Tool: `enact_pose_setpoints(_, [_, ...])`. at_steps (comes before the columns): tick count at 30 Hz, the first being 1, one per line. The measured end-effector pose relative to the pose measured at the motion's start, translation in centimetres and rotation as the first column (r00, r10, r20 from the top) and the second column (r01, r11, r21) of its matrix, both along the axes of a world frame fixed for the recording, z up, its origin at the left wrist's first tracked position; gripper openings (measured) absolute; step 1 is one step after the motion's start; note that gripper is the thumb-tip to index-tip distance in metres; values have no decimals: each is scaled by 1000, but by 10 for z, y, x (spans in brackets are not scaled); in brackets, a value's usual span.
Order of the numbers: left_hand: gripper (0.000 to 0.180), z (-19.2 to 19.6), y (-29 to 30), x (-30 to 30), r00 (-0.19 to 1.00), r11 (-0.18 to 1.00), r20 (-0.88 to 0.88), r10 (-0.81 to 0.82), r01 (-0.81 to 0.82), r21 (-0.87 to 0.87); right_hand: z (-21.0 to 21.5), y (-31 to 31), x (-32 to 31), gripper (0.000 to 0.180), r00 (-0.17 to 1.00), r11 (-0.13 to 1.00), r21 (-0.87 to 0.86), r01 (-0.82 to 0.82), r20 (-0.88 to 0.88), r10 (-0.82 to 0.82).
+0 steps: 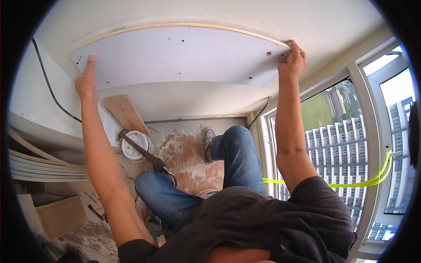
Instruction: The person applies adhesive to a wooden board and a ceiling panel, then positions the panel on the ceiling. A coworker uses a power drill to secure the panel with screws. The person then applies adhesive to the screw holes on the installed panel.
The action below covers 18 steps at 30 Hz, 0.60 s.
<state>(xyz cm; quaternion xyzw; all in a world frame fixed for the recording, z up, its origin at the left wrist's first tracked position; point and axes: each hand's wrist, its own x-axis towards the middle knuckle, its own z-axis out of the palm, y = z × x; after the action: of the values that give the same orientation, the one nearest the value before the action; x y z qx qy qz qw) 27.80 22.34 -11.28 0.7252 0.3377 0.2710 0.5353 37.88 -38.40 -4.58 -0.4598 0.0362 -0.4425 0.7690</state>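
Showing the head view: a long white panel (158, 57) spans the far part of the scene, against a pale wall (188, 98), held at both ends. The grip of the left hand (86, 84) is partly closed about the panel's left end, one digit flat on the white face; the remaining fingers are hidden. The grip of the right hand (294, 63) is bent round the right end, its far fingertips obscured by the edge. The panel's face is smooth, with small dark holes near the middle, rougher chipped holes toward both ends, and a dark fastener-like mark near each end; a tan, wood-like strip shows along its far edge. Below, a hammer (141, 150) lies over a white round lid (130, 150), near a wooden board (126, 112); any lettering on the lid is too small to make out. Stacked strips (44, 168) at left run into the dark rim.
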Motion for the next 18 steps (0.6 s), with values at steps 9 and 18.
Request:
enact_pose_setpoints(9, [94,-3,-10,-1,982,998,186,40,-47,33,-6,17,16,24,958,960,68,270,75,-275])
enact_pose_setpoints(18, [96,-2,-9,2,962,997,271,-31,50,-66,-37,-8,38,40,949,953,46,300,90,-303])
